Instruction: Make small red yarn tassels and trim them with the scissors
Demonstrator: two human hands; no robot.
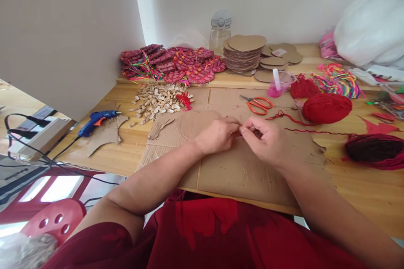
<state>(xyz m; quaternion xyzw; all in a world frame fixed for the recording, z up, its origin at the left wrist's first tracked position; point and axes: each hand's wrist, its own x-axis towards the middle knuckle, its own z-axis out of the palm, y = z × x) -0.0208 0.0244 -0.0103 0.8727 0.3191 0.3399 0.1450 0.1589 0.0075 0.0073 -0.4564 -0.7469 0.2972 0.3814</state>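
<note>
My left hand (221, 134) and my right hand (263, 138) meet over the cardboard sheet (233, 172), fingertips pinched together. A bit of red yarn shows between them, mostly hidden by the fingers. From behind my right hand, a red strand (296, 119) runs toward the bright red yarn ball (327, 108), and a darker strand (318, 132) leads to the dark red yarn skein (375, 151). A cut cardboard shape (195, 122) lies flat beside my left hand. Just beyond my hands rest orange-handled scissors (259, 105), blades pointing left.
Peanut shells (160, 100) are heaped at the left, near a blue glue gun (97, 122) and its cable. Behind stand decorated red pieces (176, 64), stacked cardboard shapes (244, 54), a jar (220, 29) and a pink cup (279, 86). Colourful cords (341, 82) lie right.
</note>
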